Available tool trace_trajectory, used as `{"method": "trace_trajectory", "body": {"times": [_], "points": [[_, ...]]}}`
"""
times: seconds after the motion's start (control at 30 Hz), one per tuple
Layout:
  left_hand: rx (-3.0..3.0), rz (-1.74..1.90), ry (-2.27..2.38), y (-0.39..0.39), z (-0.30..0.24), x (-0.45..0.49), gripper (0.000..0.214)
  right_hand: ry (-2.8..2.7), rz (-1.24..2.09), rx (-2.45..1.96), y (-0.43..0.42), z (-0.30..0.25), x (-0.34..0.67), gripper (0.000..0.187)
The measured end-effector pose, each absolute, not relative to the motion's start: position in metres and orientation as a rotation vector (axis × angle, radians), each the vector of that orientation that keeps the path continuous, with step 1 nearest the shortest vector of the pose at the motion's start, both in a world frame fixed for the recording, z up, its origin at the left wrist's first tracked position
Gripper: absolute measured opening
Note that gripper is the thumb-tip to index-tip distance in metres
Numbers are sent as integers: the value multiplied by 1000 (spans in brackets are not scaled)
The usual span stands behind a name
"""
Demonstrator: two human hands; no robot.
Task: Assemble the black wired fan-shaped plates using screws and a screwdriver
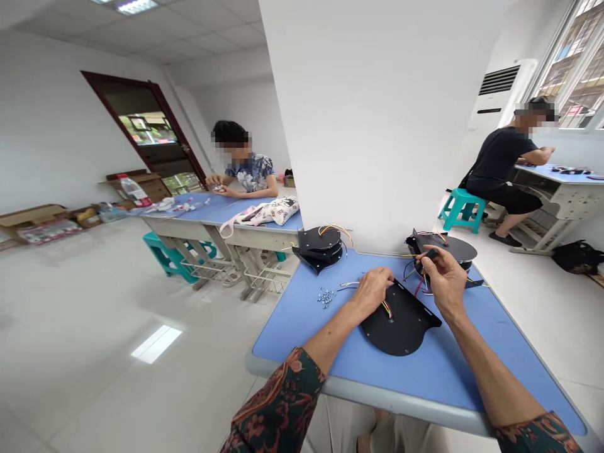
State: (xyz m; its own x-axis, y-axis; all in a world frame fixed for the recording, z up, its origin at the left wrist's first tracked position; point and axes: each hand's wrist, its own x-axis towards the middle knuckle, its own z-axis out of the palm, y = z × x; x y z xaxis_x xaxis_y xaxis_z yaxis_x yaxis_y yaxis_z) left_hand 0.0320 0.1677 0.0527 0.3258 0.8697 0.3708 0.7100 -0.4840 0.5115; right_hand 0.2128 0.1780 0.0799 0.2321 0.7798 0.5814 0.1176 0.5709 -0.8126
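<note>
My left hand (372, 290) rests just above a black D-shaped plate (401, 327), its fingers pinching a thin yellow wire. Red and yellow wires (386, 308) rise through the plate and pass under that hand. My right hand (443, 280) grips a small black piece (430, 255) above the plate's far edge, close to a wired black disc assembly (446, 247). Another stacked black assembly (319, 248) with coloured wires stands farther left. A small heap of metal screws (325, 297) lies left of my left hand on the blue tabletop (302, 343).
A white pillar (368, 126) rises behind my table. Beyond it, a seated person (245, 167) works at a blue table holding a tote bag (271, 211). Another seated person (497, 167) works at the right by the windows. Teal stools and cardboard boxes stand on the tiled floor.
</note>
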Motion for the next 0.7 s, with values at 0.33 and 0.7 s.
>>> {"method": "trace_trajectory", "body": {"times": [0.33, 0.7], "points": [[2307, 827, 1751, 133, 58, -78, 16, -1339, 821, -777, 178, 86, 215, 35], [2448, 813, 1923, 105, 9, -104, 15, -2517, 193, -1672, 138, 86, 171, 29]]}}
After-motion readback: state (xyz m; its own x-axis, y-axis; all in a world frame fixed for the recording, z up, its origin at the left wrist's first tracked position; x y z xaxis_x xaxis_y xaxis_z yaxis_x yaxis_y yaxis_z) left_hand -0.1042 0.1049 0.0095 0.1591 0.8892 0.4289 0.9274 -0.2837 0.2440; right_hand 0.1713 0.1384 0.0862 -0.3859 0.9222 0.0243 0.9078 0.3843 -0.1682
